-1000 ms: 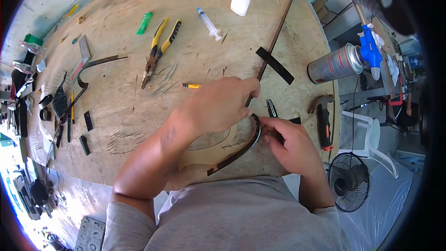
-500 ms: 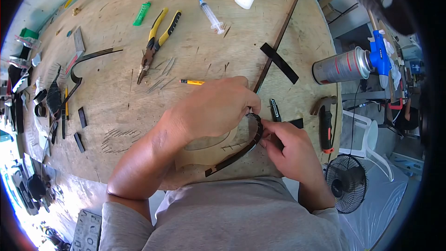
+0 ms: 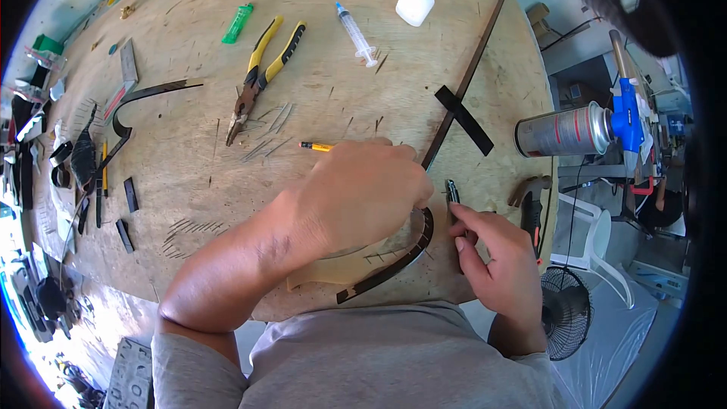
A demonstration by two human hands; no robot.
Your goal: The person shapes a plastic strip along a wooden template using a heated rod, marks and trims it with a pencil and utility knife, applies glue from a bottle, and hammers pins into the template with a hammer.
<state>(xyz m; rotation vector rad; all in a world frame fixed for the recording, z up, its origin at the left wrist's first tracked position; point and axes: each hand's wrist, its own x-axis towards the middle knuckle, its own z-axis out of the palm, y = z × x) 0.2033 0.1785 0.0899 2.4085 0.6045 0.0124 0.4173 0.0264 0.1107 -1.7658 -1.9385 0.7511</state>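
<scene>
Head view: curling the left hand [image 3: 369, 193] down over the upper end of a dark curved strip [image 3: 394, 266], hiding the fingertips below, so not being able to tell gripping from merely pressing. Taking that hand as the clock's centre, seeing the strip's bowed length running from about four o'clock round to between six and seven, with a tan cut piece [image 3: 322, 271] lying inside the curve at seven o'clock, partly covered by the arm. Holding the right hand [image 3: 497, 257] at four o'clock, apart from the strip, bending its fingers and pointing the index fingertip at the lower end of a small black tool [image 3: 452, 191]; not being able to tell touching from gripping there.

Spotting a pencil stub [image 3: 316, 146] just beside the left hand at ten o'clock on the wooden tabletop [image 3: 257, 182], and yellow-handled pliers [image 3: 261, 79] between ten and eleven. Noting a syringe [image 3: 356, 34] at twelve, then a white bottle [image 3: 415, 4] slightly past it. Following a long dark strip [image 3: 480, 53] out at one o'clock, with a black bar [image 3: 473, 132] lying across it. Seeing a gas can [image 3: 564, 132] on its side between two and three, and a hammer [image 3: 532, 220] near three.
</scene>
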